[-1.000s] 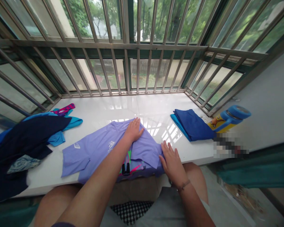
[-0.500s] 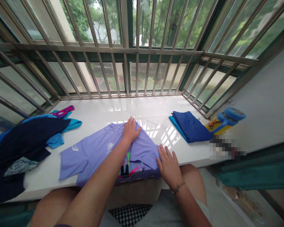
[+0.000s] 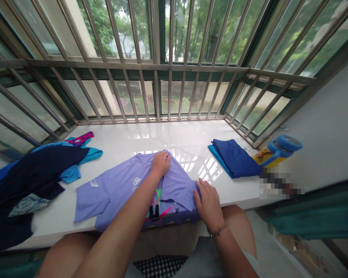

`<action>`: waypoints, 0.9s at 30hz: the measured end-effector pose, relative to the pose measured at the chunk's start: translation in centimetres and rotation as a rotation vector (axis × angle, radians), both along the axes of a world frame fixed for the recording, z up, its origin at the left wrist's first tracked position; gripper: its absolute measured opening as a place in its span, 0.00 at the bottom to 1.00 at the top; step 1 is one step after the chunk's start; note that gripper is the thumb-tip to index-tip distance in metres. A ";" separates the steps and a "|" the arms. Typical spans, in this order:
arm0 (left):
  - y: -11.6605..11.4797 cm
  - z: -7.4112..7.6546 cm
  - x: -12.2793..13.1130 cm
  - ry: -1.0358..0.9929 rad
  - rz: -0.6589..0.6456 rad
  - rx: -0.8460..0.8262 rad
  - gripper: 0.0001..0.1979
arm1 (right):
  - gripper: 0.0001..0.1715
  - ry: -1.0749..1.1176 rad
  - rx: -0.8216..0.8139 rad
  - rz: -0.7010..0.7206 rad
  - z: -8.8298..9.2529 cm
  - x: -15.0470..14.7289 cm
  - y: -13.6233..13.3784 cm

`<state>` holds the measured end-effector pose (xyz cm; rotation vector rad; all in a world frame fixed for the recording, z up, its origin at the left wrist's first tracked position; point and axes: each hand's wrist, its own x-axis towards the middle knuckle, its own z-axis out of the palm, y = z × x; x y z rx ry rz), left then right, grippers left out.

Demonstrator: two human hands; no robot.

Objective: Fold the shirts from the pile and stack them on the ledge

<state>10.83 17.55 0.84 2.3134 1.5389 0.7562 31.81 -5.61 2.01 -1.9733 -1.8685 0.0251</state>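
Note:
A light purple T-shirt [image 3: 116,185] lies spread on the white window ledge [image 3: 150,135], its right side folded inward and its hem hanging over the front edge. My left hand [image 3: 160,163] rests at the collar with its fingers curled into the fabric. At the folded right edge near the ledge's front, my right hand [image 3: 208,199] has its fingers bent round the cloth.
A folded dark blue garment [image 3: 234,156] lies at the right, beside a blue and yellow bottle [image 3: 278,148] lying on its side. A heap of navy and teal clothes [image 3: 31,173] fills the left end. Metal window bars [image 3: 168,69] close off the back and sides.
Both hands lay flat with fingers stretched on the shirt; now the fingers of both are curled into the fabric. The shirt has barely shifted.

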 end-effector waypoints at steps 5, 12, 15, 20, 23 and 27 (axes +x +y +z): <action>1.0 -0.5 -0.4 -0.026 0.022 -0.008 0.23 | 0.17 0.278 -0.039 -0.051 3.6 -5.0 6.8; 1.5 -0.4 -1.0 -0.048 0.005 -0.014 0.23 | 0.21 0.285 -0.268 -0.194 4.0 -10.8 17.8; 1.6 -0.4 -1.1 -0.058 -0.002 -0.015 0.25 | 0.19 0.282 -0.269 -0.204 3.2 -11.0 18.8; 1.4 -0.4 -1.0 -0.080 -0.001 -0.022 0.25 | 0.12 0.292 -0.237 -0.208 2.7 -10.3 17.9; 1.2 -0.3 -0.9 -0.120 0.014 -0.032 0.24 | 0.11 0.304 -0.210 -0.197 2.7 -10.2 17.5; 0.9 -0.1 -1.0 -0.171 -0.002 -0.040 0.22 | 0.16 0.312 -0.202 -0.213 2.5 -10.3 17.7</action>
